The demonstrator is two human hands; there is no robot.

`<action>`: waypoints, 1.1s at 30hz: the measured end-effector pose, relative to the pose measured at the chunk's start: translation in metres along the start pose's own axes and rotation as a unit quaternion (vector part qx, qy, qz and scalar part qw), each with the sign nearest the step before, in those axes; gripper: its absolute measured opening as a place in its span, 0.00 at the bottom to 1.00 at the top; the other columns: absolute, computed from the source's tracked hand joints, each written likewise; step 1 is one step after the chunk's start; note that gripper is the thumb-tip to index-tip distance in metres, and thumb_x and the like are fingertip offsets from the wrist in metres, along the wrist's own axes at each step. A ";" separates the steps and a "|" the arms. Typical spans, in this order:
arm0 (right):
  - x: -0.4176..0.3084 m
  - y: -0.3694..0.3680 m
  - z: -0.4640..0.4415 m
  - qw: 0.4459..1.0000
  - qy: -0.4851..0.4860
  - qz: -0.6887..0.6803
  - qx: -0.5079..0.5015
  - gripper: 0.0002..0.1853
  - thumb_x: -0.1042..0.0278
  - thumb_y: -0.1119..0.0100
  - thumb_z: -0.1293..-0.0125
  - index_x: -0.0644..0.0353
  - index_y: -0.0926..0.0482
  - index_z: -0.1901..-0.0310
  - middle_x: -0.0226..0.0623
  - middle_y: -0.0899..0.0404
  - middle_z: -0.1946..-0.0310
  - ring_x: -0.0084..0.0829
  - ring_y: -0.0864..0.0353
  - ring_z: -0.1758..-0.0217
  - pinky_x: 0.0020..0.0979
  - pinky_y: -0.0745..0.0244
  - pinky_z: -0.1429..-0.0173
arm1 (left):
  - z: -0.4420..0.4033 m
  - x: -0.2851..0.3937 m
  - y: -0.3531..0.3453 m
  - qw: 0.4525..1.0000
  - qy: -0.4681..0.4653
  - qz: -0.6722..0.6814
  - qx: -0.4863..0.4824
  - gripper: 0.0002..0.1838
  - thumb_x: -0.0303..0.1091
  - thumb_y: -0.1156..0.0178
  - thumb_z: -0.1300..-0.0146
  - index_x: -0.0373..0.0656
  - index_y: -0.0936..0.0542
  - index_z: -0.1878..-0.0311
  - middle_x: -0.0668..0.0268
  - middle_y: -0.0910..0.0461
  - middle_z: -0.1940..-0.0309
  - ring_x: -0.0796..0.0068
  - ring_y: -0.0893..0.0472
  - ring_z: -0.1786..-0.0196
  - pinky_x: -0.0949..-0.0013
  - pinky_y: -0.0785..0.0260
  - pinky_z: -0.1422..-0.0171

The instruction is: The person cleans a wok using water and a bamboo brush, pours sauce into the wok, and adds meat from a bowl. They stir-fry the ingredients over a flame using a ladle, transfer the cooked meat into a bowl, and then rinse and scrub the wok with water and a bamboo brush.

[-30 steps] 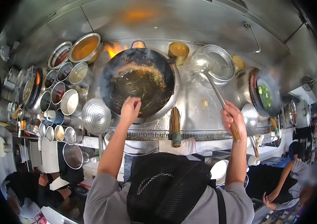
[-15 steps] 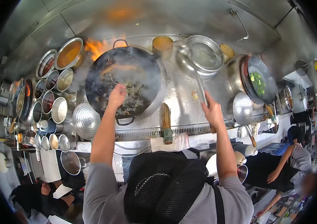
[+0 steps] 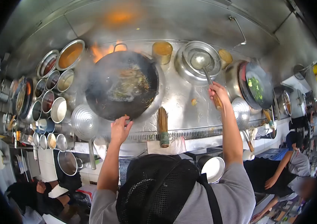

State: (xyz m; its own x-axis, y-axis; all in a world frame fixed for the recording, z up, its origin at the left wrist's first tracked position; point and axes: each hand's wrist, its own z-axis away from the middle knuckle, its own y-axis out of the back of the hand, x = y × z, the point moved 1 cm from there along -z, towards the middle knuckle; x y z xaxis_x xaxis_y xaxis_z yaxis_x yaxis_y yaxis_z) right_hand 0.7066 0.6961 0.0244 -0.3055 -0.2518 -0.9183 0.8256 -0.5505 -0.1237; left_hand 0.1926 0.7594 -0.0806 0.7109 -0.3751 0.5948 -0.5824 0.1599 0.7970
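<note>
My right hand [image 3: 219,92] is closed around the wooden handle of a ladle [image 3: 202,61]. The ladle's bowl rests in or just over the steel pot [image 3: 182,69] at the back, inside its inner basin. My left hand [image 3: 121,128] is at the near rim of a large black wok [image 3: 100,99]. Its thumb and fingers are apart, and the wok's near handle is hidden behind them. Dark shreds of food [image 3: 130,84] lie steaming in the wok. Flames [image 3: 104,51] rise behind it.
Several steel pots of sauces [image 3: 70,54] and a perforated skimmer [image 3: 83,121] stand left. A bamboo brush [image 3: 163,127] lies on the front ledge. At right are a second skimmer [image 3: 240,111] and a pan of greens [image 3: 256,87]. A co-worker [image 3: 278,166] stands at right, another person at lower left.
My left hand has drawn back from over the food to the wok's near rim, its fingers spreading. The ladle has swung right, its bowl now at the pot's basin.
</note>
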 end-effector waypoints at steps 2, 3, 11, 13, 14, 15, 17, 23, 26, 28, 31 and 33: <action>-0.017 -0.021 0.044 0.999 -0.013 -0.037 -0.014 0.20 0.71 0.41 0.25 0.64 0.29 0.35 0.28 0.24 0.71 0.16 0.29 0.78 0.24 0.31 0.77 | -0.002 -0.011 -0.015 0.998 -0.026 -0.053 -0.014 0.15 0.45 0.30 0.31 0.50 0.17 0.47 0.65 0.13 0.61 0.61 0.15 0.54 0.53 0.31 0.43; -0.025 -0.031 0.066 0.998 -0.018 -0.047 -0.023 0.28 0.70 0.41 0.25 0.64 0.33 0.27 0.28 0.23 0.68 0.13 0.29 0.78 0.22 0.33 0.77 | -0.001 -0.016 -0.018 0.998 -0.010 -0.058 -0.007 0.15 0.45 0.30 0.31 0.50 0.17 0.47 0.65 0.13 0.61 0.61 0.15 0.54 0.53 0.31 0.43; -0.016 -0.110 0.153 0.955 -0.124 -0.195 -0.188 0.29 0.72 0.41 0.23 0.63 0.36 0.24 0.38 0.23 0.63 0.12 0.33 0.80 0.20 0.36 0.81 | 0.002 -0.027 -0.026 0.994 -0.077 -0.068 0.034 0.13 0.44 0.35 0.28 0.50 0.22 0.48 0.65 0.17 0.70 0.57 0.16 0.60 0.52 0.33 0.47; 0.007 -0.140 0.150 0.940 -0.150 -0.210 -0.222 0.30 0.72 0.41 0.23 0.61 0.37 0.23 0.37 0.23 0.63 0.12 0.35 0.80 0.20 0.38 0.80 | 0.003 -0.032 -0.028 0.996 -0.067 -0.053 0.021 0.16 0.43 0.32 0.30 0.48 0.22 0.44 0.63 0.17 0.67 0.56 0.17 0.58 0.50 0.33 0.46; 0.021 -0.158 0.147 0.934 -0.165 -0.217 -0.230 0.31 0.72 0.40 0.24 0.62 0.37 0.23 0.36 0.23 0.63 0.12 0.35 0.80 0.20 0.38 0.80 | 0.003 -0.033 -0.029 0.998 -0.059 -0.038 0.006 0.20 0.42 0.30 0.31 0.47 0.23 0.41 0.61 0.17 0.64 0.55 0.17 0.55 0.48 0.33 0.44; 0.035 -0.177 0.140 0.934 -0.166 -0.202 -0.242 0.25 0.72 0.44 0.21 0.58 0.34 0.25 0.35 0.24 0.62 0.11 0.31 0.79 0.20 0.35 0.80 | 0.005 -0.029 -0.024 0.998 -0.056 -0.037 0.011 0.20 0.42 0.30 0.31 0.47 0.23 0.41 0.61 0.17 0.64 0.55 0.17 0.55 0.48 0.33 0.44; 0.071 -0.217 0.129 0.918 -0.174 -0.243 -0.261 0.24 0.71 0.42 0.22 0.58 0.33 0.27 0.34 0.23 0.63 0.11 0.28 0.76 0.18 0.36 0.76 | 0.015 -0.007 0.001 0.998 -0.032 0.054 0.024 0.38 0.41 0.24 0.39 0.44 0.29 0.28 0.53 0.20 0.45 0.47 0.22 0.38 0.45 0.34 0.32; 0.154 -0.312 0.132 0.936 -0.109 -0.195 -0.273 0.34 0.58 0.35 0.22 0.62 0.36 0.23 0.46 0.19 0.44 0.33 0.14 0.48 0.36 0.15 0.49 | 0.033 0.065 0.084 0.963 -0.211 0.145 0.085 0.59 0.41 0.14 0.52 0.43 0.39 0.19 0.50 0.38 0.21 0.40 0.44 0.15 0.36 0.52 0.13; 0.205 -0.263 0.118 0.951 -0.020 0.151 -0.270 0.40 0.51 0.31 0.26 0.60 0.37 0.21 0.57 0.24 0.37 0.44 0.17 0.38 0.44 0.19 0.37 | 0.024 0.047 0.121 0.941 -0.203 0.220 0.157 0.42 0.32 0.24 0.37 0.41 0.33 0.23 0.52 0.31 0.24 0.47 0.36 0.18 0.43 0.48 0.14; 0.241 -0.219 0.115 0.807 0.096 0.564 -0.145 0.48 0.48 0.27 0.32 0.59 0.41 0.19 0.62 0.25 0.37 0.51 0.18 0.39 0.47 0.20 0.37 | 0.026 0.006 0.146 0.882 -0.059 0.403 0.237 0.35 0.31 0.30 0.30 0.39 0.33 0.24 0.52 0.31 0.23 0.54 0.34 0.19 0.47 0.43 0.15; 0.315 -0.157 0.130 0.691 0.171 0.702 -0.034 0.52 0.50 0.24 0.38 0.58 0.43 0.18 0.55 0.22 0.49 0.45 0.18 0.53 0.43 0.19 0.48 | 0.005 -0.052 0.201 0.762 0.020 0.510 0.399 0.23 0.31 0.37 0.23 0.37 0.30 0.30 0.54 0.18 0.37 0.59 0.23 0.29 0.52 0.36 0.20; 0.315 -0.148 0.130 0.648 0.239 0.723 0.023 0.53 0.53 0.24 0.40 0.57 0.44 0.18 0.45 0.19 0.61 0.37 0.17 0.67 0.38 0.19 0.58 | 0.003 -0.073 0.218 0.731 -0.001 0.560 0.391 0.22 0.31 0.38 0.22 0.37 0.30 0.31 0.56 0.16 0.44 0.60 0.19 0.36 0.51 0.33 0.23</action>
State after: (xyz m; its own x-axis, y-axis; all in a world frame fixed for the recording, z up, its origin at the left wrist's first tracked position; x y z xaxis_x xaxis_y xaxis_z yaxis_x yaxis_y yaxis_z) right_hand 0.4267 0.5948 -0.1978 0.9623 -0.2613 -0.0757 0.0674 -0.0403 0.9969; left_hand 0.0128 0.8185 0.0492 -0.3831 -0.4102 0.8276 -0.8467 -0.2022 -0.4922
